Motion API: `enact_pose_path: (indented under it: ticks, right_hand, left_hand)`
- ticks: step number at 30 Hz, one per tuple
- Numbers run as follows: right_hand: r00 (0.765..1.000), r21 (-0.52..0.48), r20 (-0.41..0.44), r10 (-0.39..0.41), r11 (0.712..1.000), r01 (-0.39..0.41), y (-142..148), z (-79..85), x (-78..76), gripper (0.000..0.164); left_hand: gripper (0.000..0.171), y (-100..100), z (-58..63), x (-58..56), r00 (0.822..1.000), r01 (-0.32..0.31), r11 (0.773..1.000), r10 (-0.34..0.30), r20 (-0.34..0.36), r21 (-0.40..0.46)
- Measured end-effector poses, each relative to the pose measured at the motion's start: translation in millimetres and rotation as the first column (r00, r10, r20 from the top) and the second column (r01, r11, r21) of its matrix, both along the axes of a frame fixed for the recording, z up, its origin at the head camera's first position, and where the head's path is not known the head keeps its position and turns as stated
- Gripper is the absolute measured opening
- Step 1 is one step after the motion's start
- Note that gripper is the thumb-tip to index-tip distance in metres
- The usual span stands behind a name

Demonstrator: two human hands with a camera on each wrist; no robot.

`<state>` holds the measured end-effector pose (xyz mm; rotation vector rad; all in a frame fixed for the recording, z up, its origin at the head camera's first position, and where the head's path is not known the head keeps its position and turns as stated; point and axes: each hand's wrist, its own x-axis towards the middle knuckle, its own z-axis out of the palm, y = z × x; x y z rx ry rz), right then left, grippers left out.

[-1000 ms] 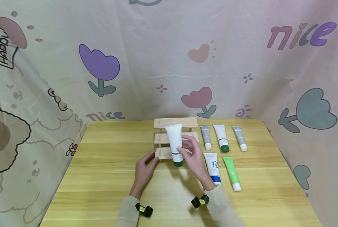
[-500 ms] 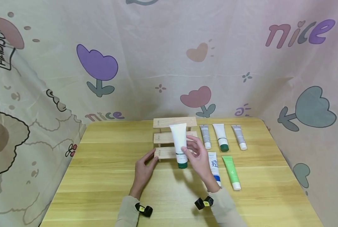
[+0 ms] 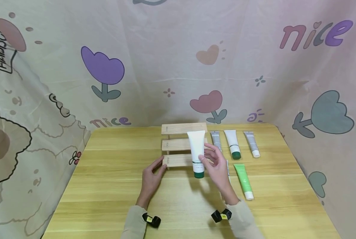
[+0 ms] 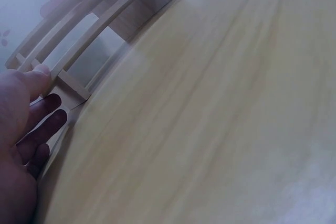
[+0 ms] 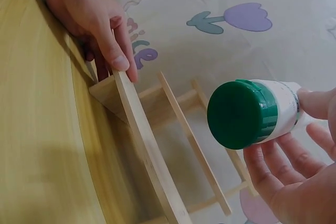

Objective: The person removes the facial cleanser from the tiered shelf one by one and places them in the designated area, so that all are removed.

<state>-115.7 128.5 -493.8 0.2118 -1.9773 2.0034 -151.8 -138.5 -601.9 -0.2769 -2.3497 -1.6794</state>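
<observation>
A white squeeze tube [image 3: 196, 146] with a green cap [image 5: 239, 114] is pinched between the thumb and fingers of my right hand [image 3: 216, 167]. It hangs cap down in front of the right part of a three-tier wooden stand [image 3: 178, 160]. My left hand [image 3: 151, 179] holds the left end of the stand's lowest tier, with the thumb [image 5: 119, 62] at its corner. In the left wrist view the fingers [image 4: 44, 127] of that hand sit beside the stand's end. The tiers carry nothing where they show; the held tube covers part of them.
Right of the stand lie two grey tubes [image 3: 251, 144], another white tube with a green cap [image 3: 232, 144] and a green tube [image 3: 243, 181]. My right hand mostly hides a white and blue tube. A patterned cloth [image 3: 154, 66] hangs behind the wooden table [image 3: 106, 199].
My right hand has moved to the right with the white tube, which now hangs more upright and covers the right end of the stand. The left hand stays at the stand.
</observation>
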Motion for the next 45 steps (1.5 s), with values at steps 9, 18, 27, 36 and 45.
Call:
enact_pose_path:
  ticks: [9, 18, 27, 36, 45]
  right_hand:
    - [0.999, -0.016, 0.021, -0.039, 0.999, 0.039, 12.9, -3.2, 3.4, 0.046]
    - [0.998, -0.014, 0.001, -0.057, 0.998, 0.057, 20.5, -4.0, 8.1, 0.048]
    - [0.997, -0.005, -0.012, -0.077, 0.997, 0.077, 31.5, -2.9, 12.9, 0.046]
    - [0.991, 0.039, 0.041, -0.126, 0.991, 0.125, 50.8, -4.3, 21.3, 0.047]
    - [0.978, 0.064, 0.112, -0.178, 0.983, 0.172, 67.2, -3.1, 30.3, 0.047]
  left_hand:
    - [0.039, 1.1, 0.7, 0.4, 1.0, 0.0, 1.0, 0.0, 0.002, 0.004]
    - [0.039, 0.1, 2.0, 0.7, 1.0, -0.001, 1.0, 0.001, 0.015, 0.006]
    - [0.04, 1.8, 3.4, 2.4, 0.999, -0.011, 0.999, 0.01, 0.034, 0.036]
    - [0.04, 1.1, 2.2, 1.7, 1.0, -0.012, 1.0, 0.012, 0.019, 0.006]
    - [0.04, 0.7, 1.9, 1.6, 0.999, -0.008, 1.0, 0.008, 0.038, 0.024]
